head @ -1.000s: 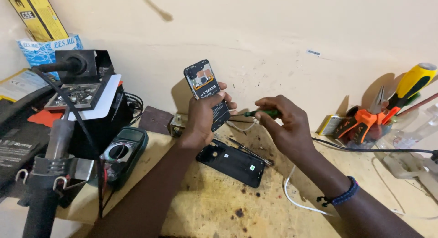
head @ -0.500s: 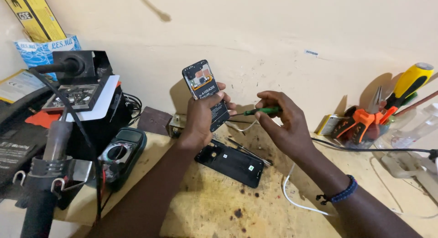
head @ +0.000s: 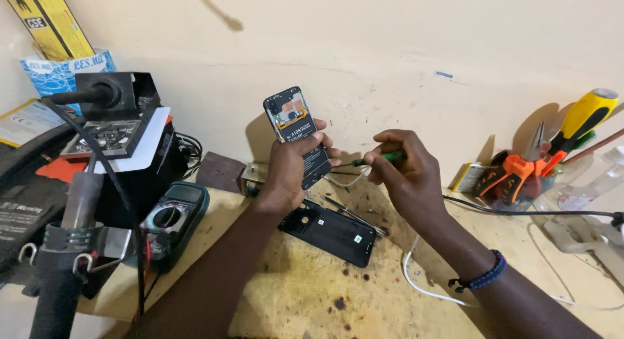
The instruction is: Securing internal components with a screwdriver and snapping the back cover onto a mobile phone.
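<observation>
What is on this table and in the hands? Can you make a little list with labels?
left hand: holds an opened phone upright, its insides facing the camera
right hand: grips a green-handled screwdriver, tip pointing at the phone
under the hands: black back cover lying flat, tweezers beside it
left side: multimeter, black hot-air station
right side: tub of tools with orange pliers and a yellow handle
table: stained wood, white cable trailing

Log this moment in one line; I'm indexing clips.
left hand: holds opened phone upright | right hand: grips green screwdriver | bench: black back cover
</observation>
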